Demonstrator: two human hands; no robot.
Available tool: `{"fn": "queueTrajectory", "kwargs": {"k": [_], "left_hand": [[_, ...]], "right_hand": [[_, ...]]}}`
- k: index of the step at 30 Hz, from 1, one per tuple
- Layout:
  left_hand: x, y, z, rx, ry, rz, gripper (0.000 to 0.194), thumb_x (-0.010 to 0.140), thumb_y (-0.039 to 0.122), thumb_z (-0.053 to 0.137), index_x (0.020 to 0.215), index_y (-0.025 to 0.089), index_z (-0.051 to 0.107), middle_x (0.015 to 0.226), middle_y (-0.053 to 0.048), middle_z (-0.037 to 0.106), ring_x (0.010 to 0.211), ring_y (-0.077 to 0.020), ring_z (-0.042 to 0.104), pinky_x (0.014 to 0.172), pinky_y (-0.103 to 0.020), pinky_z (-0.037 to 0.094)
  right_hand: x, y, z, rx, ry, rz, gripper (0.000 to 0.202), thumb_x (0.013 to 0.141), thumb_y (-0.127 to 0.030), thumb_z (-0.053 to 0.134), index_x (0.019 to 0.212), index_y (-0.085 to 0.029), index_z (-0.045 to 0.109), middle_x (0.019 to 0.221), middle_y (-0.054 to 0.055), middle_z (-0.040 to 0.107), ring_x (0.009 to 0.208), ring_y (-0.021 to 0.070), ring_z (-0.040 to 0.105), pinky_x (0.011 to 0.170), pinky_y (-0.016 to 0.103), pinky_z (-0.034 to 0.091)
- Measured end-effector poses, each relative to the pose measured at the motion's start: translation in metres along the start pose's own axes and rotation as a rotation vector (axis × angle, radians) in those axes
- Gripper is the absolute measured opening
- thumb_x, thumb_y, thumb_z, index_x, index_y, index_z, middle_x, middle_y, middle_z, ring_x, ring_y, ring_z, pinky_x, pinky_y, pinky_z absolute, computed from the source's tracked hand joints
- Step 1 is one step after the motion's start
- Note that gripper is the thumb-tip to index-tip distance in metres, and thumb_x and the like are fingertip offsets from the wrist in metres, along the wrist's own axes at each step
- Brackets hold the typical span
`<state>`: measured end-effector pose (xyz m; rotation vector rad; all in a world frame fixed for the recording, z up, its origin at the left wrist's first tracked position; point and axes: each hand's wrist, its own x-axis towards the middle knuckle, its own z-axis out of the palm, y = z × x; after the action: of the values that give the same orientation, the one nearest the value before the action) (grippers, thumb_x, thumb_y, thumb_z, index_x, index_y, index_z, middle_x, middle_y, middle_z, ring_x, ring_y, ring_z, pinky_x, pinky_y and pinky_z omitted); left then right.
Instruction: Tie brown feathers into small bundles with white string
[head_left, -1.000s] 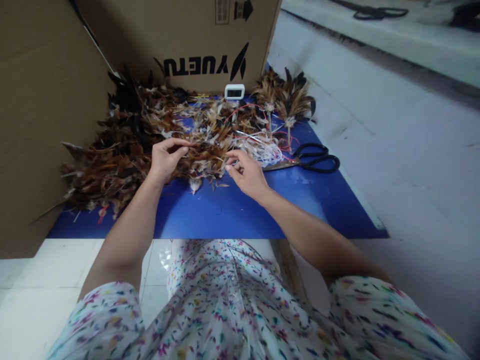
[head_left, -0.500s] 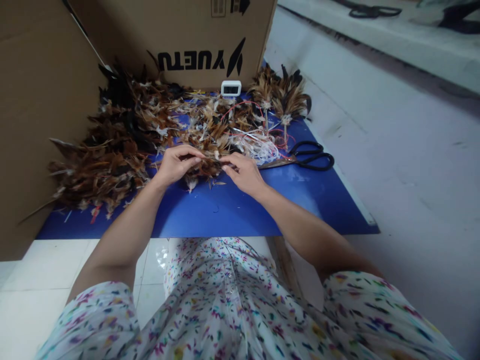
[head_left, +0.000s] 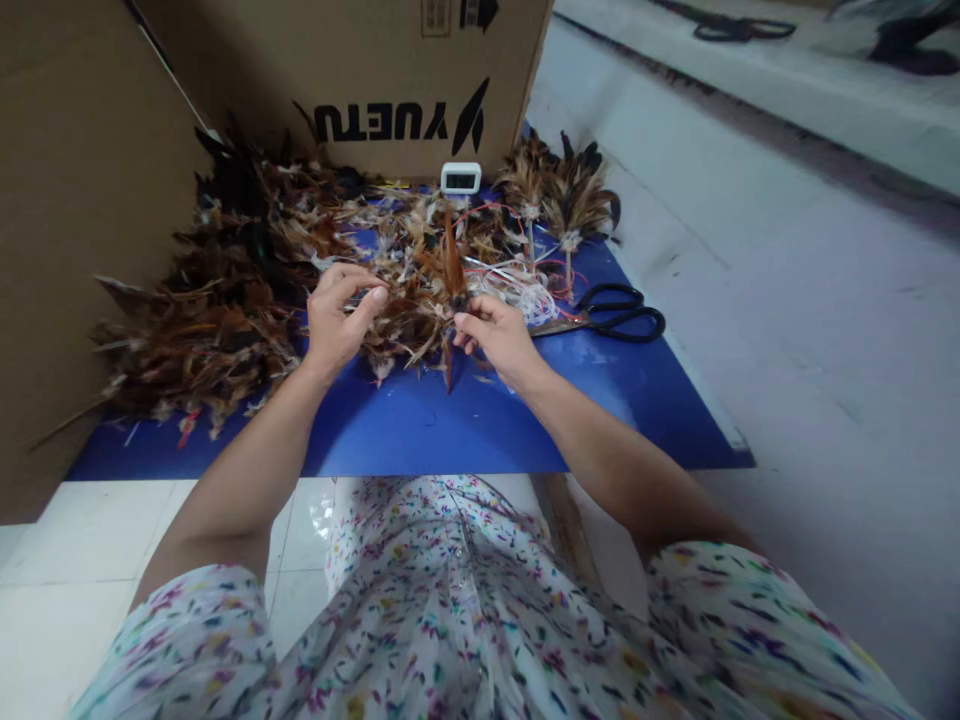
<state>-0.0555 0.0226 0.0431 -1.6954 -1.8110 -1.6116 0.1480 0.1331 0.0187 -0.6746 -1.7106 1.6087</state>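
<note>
My right hand [head_left: 491, 335] pinches a small brown feather bunch [head_left: 454, 268], which stands upright above the fingertips. To its left, my left hand [head_left: 339, 315] is raised with thumb and fingers curved toward each other; whether something thin is between the fingertips is too small to tell. Loose brown feathers [head_left: 412, 335] lie on the blue board [head_left: 420, 430] between and behind the hands. A larger heap of brown and black feathers [head_left: 217, 330] is at the left. White and red strings [head_left: 529, 290] lie just beyond my right hand.
Black-handled scissors [head_left: 622, 312] lie to the right. Tied feather bundles [head_left: 574, 200] and a small white digital device [head_left: 460, 178] are at the back. Cardboard boxes [head_left: 375, 50] stand behind and at the left [head_left: 67, 200]. Another pair of scissors [head_left: 742, 30] rests on the far ledge.
The hands have moved apart, the left one a little to the left. A brown feather bunch now stands upright at my right fingertips.
</note>
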Motion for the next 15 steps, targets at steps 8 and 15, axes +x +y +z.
{"fn": "queueTrajectory", "kwargs": {"k": [8,15], "left_hand": [[-0.015,0.03,0.014,-0.318,-0.335,-0.211,0.049,0.076,0.062,0.073,0.095,0.016,0.072,0.069,-0.001,0.067,0.057,-0.011,0.056,0.057,-0.023,0.046],[-0.017,0.025,0.017,-0.457,-0.304,-0.37,0.052,0.075,0.063,0.074,0.057,0.017,0.06,0.048,0.001,0.052,0.042,-0.007,0.045,0.041,-0.021,0.035]], "right_hand": [[-0.009,-0.004,0.007,0.002,-0.164,-0.11,0.025,0.081,-0.041,0.068,0.08,-0.02,0.055,0.062,-0.006,0.058,0.048,0.0061,0.054,0.045,0.019,0.041],[-0.012,0.007,0.012,-0.154,-0.203,-0.158,0.029,0.071,-0.031,0.074,0.094,-0.019,0.061,0.079,-0.003,0.063,0.062,0.0079,0.055,0.06,0.023,0.046]]}}
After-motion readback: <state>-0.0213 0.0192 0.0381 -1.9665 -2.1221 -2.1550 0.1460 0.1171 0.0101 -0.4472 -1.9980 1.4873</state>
